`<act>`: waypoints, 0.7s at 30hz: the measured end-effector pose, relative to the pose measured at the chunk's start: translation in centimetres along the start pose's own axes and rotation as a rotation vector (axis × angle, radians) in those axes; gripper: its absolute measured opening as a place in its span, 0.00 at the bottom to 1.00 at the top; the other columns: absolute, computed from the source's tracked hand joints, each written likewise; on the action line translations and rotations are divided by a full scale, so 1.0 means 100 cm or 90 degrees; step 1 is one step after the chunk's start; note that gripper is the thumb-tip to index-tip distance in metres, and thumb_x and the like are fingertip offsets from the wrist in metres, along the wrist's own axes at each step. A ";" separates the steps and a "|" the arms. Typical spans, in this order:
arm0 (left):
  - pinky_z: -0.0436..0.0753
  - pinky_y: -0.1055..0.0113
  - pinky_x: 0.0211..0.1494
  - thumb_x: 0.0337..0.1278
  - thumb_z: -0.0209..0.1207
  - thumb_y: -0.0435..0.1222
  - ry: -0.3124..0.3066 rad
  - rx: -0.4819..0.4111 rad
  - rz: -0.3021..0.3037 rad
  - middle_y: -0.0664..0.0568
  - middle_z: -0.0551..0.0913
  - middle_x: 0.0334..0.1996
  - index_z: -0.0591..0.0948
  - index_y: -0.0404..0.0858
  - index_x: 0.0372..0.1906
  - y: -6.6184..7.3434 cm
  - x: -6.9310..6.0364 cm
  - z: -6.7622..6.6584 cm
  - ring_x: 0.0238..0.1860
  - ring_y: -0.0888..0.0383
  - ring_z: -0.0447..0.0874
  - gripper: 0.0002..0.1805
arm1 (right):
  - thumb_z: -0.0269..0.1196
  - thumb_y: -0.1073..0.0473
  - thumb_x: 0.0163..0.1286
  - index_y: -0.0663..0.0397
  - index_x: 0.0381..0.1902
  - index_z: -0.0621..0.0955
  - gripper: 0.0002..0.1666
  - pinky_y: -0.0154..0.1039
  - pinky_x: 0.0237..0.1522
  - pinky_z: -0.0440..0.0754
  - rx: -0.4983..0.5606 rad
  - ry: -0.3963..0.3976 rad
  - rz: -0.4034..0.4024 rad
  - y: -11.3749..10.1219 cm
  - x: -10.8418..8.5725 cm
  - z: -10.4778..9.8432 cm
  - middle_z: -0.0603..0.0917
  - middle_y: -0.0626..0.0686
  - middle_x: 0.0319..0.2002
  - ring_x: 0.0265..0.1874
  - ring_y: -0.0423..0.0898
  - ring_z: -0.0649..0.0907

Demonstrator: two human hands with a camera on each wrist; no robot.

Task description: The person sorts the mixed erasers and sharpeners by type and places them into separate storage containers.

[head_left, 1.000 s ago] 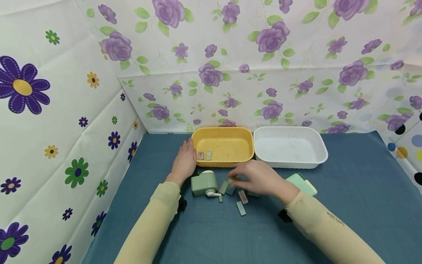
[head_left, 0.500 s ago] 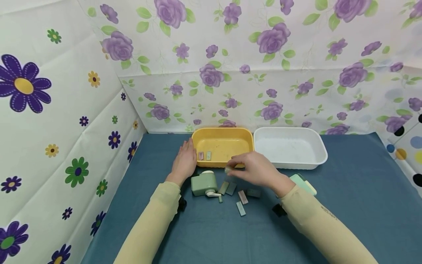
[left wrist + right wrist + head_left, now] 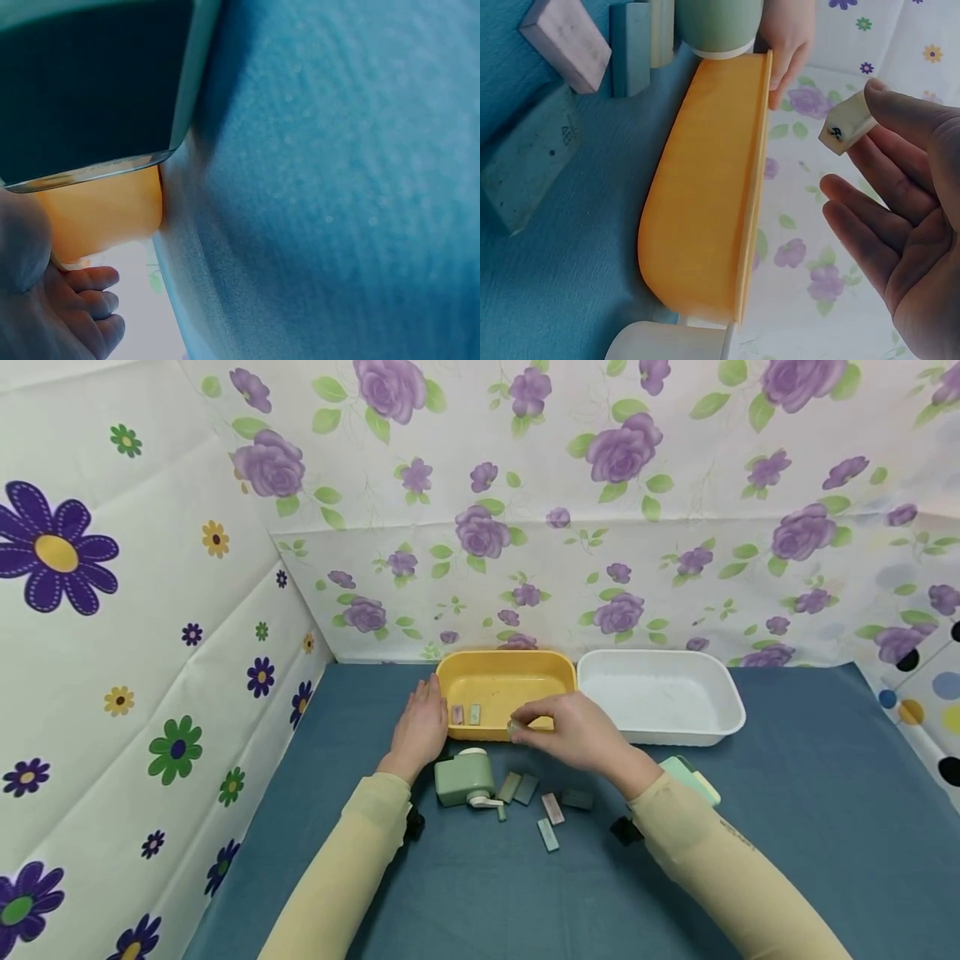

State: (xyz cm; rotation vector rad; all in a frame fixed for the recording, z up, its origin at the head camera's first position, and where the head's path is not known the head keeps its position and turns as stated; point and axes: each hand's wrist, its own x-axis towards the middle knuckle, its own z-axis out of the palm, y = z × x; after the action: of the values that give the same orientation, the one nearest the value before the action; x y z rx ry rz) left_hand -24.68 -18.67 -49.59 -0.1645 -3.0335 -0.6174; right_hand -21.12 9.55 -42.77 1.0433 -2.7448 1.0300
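My right hand [image 3: 573, 731] pinches a small pale eraser [image 3: 847, 124] between thumb and fingers, over the front rim of the yellow tray [image 3: 525, 693]. In the right wrist view the eraser has a dark mark on its end. My left hand [image 3: 422, 727] rests with extended fingers against the tray's left side. Inside the tray lie a pink eraser [image 3: 457, 715] and a pale green eraser [image 3: 475, 714]. In front of it stands a green crank pencil sharpener [image 3: 463, 778]. Beside that are several loose erasers, including a pink one [image 3: 552, 808] and a light blue one [image 3: 548, 835].
A white tray [image 3: 660, 697] adjoins the yellow one on the right. Partly behind the right sleeve lies a mint-green object [image 3: 690, 778] with a cream edge. Blue cloth [image 3: 480, 902] covers the table, and flowered sheets [image 3: 525, 577] hang behind and to the left.
My right hand has lifted the eraser from among the loose ones and moved it away from me, up to the yellow tray's front rim. The left hand has stayed put.
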 end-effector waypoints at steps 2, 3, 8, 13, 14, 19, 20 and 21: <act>0.52 0.49 0.86 0.90 0.39 0.39 -0.001 -0.001 0.001 0.34 0.60 0.82 0.52 0.27 0.85 0.000 0.000 0.000 0.85 0.41 0.51 0.32 | 0.76 0.51 0.71 0.44 0.52 0.93 0.14 0.48 0.53 0.89 0.003 0.004 0.003 0.000 0.002 0.000 0.92 0.41 0.45 0.47 0.43 0.89; 0.52 0.49 0.86 0.90 0.39 0.39 -0.002 0.000 0.001 0.34 0.60 0.82 0.52 0.27 0.85 0.000 0.000 0.000 0.85 0.41 0.51 0.32 | 0.76 0.51 0.71 0.44 0.52 0.93 0.14 0.48 0.53 0.89 0.004 0.006 0.003 0.001 0.003 0.001 0.92 0.41 0.45 0.47 0.43 0.89; 0.53 0.49 0.86 0.90 0.40 0.39 -0.002 0.000 0.002 0.34 0.60 0.82 0.52 0.27 0.85 0.000 0.000 0.000 0.85 0.41 0.51 0.32 | 0.75 0.50 0.72 0.45 0.53 0.93 0.15 0.48 0.53 0.88 0.003 0.011 0.009 0.000 0.007 0.001 0.92 0.42 0.45 0.47 0.42 0.89; 0.52 0.48 0.86 0.90 0.40 0.39 0.000 -0.001 0.000 0.33 0.60 0.82 0.52 0.27 0.85 0.001 0.000 -0.001 0.85 0.41 0.51 0.32 | 0.74 0.49 0.73 0.45 0.54 0.93 0.15 0.49 0.52 0.89 -0.005 0.021 0.017 0.000 0.011 0.002 0.92 0.42 0.46 0.47 0.41 0.89; 0.52 0.48 0.86 0.90 0.40 0.39 -0.001 -0.001 0.000 0.33 0.60 0.82 0.52 0.27 0.85 0.001 0.000 -0.002 0.85 0.41 0.51 0.32 | 0.74 0.49 0.73 0.46 0.54 0.93 0.15 0.49 0.53 0.88 -0.006 0.023 0.018 0.000 0.012 0.002 0.92 0.43 0.46 0.47 0.41 0.89; 0.52 0.49 0.86 0.91 0.39 0.39 -0.003 -0.002 -0.001 0.34 0.60 0.82 0.52 0.27 0.85 0.001 0.000 -0.001 0.85 0.41 0.51 0.32 | 0.74 0.48 0.73 0.46 0.54 0.93 0.16 0.50 0.54 0.88 -0.008 0.028 0.022 0.002 0.015 0.003 0.92 0.43 0.46 0.47 0.42 0.89; 0.52 0.48 0.86 0.90 0.39 0.39 -0.001 -0.004 -0.001 0.34 0.60 0.82 0.52 0.27 0.85 0.001 0.000 -0.001 0.85 0.41 0.51 0.32 | 0.74 0.48 0.73 0.46 0.54 0.92 0.16 0.51 0.55 0.88 -0.006 0.029 0.022 0.002 0.015 0.004 0.92 0.43 0.46 0.47 0.43 0.89; 0.52 0.49 0.86 0.90 0.39 0.39 -0.001 -0.005 -0.001 0.34 0.60 0.82 0.52 0.27 0.85 0.001 0.000 0.000 0.85 0.41 0.51 0.32 | 0.74 0.48 0.73 0.46 0.54 0.92 0.16 0.51 0.55 0.88 -0.005 0.030 0.023 0.003 0.015 0.004 0.92 0.43 0.46 0.48 0.43 0.89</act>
State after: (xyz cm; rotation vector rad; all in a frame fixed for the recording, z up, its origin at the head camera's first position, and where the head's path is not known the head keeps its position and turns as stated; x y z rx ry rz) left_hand -24.69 -18.61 -49.53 -0.1626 -3.0328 -0.6287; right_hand -22.39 8.57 -42.83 0.9604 -2.7378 1.0334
